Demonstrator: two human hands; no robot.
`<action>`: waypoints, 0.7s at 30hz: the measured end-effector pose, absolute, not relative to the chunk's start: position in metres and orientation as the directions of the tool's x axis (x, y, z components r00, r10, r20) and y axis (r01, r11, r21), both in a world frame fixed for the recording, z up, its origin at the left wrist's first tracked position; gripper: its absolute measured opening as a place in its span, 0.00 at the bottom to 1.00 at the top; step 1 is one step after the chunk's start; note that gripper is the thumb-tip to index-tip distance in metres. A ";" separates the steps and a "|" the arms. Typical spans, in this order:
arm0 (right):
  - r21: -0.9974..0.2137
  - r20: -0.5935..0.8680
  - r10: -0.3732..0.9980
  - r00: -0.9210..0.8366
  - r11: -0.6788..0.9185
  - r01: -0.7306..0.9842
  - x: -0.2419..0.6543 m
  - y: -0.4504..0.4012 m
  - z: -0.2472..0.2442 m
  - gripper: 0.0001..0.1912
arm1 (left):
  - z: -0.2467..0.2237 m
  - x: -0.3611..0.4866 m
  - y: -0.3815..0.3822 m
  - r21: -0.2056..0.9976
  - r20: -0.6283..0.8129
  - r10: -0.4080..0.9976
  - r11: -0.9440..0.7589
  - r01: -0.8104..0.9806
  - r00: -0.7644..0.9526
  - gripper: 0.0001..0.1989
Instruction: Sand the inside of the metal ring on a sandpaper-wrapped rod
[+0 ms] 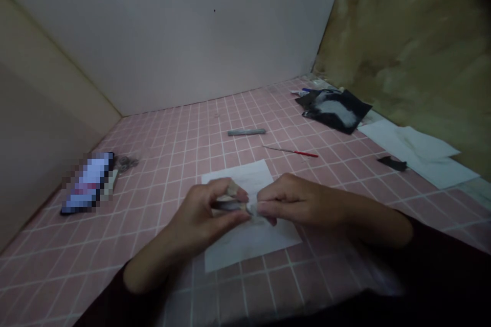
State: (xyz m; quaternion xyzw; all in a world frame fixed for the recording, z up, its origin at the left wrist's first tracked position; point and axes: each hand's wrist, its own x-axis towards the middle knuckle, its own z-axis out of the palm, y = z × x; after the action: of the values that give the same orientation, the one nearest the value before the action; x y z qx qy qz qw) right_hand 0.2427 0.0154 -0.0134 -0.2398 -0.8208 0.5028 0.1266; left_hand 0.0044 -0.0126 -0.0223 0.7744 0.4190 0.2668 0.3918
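Observation:
Over a white paper sheet (230, 253), my two hands meet at their fingertips. My left hand (209, 214) is closed in a pinch, thumb against fingers, on a small slim greyish piece (230, 205) whose kind I cannot make out. A pale wrap or band shows on one of its fingers. My right hand (287, 202) is closed too, its thumb and curled fingers against the end of that piece. Whatever sits inside the right fingers is hidden. Beyond the sheet lies a thin file-like tool with a red handle (306, 154), and behind it a grey bar (246, 132).
A phone (88, 184) leans at the left beside a small grey coiled heap (126, 163). At the right are a black sheet with whitish dust (333, 110), white papers (425, 158) and a small black scrap (392, 163). Walls bound the pink checked tabletop (161, 148).

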 end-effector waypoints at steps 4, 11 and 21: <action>-0.892 -0.028 0.482 -0.876 0.383 0.240 0.243 0.017 -0.014 0.20 | -0.021 0.005 -0.014 0.838 0.102 0.855 -0.350 0.419 0.509 0.08; -0.908 -0.006 0.505 -0.863 0.360 0.216 0.242 0.015 -0.014 0.19 | -0.020 0.007 -0.015 0.847 0.081 0.851 -0.333 0.414 0.519 0.08; -0.891 -0.040 0.517 -0.855 0.369 0.265 0.242 0.016 -0.017 0.19 | -0.021 0.008 -0.013 0.780 0.141 0.830 -0.429 0.456 0.539 0.07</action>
State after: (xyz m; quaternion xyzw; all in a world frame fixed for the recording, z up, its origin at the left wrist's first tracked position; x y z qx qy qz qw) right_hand 0.2418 0.0159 -0.0174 -0.2389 -0.8180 0.5084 0.1240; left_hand 0.0082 -0.0133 -0.0205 0.8027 0.4007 0.2645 0.3536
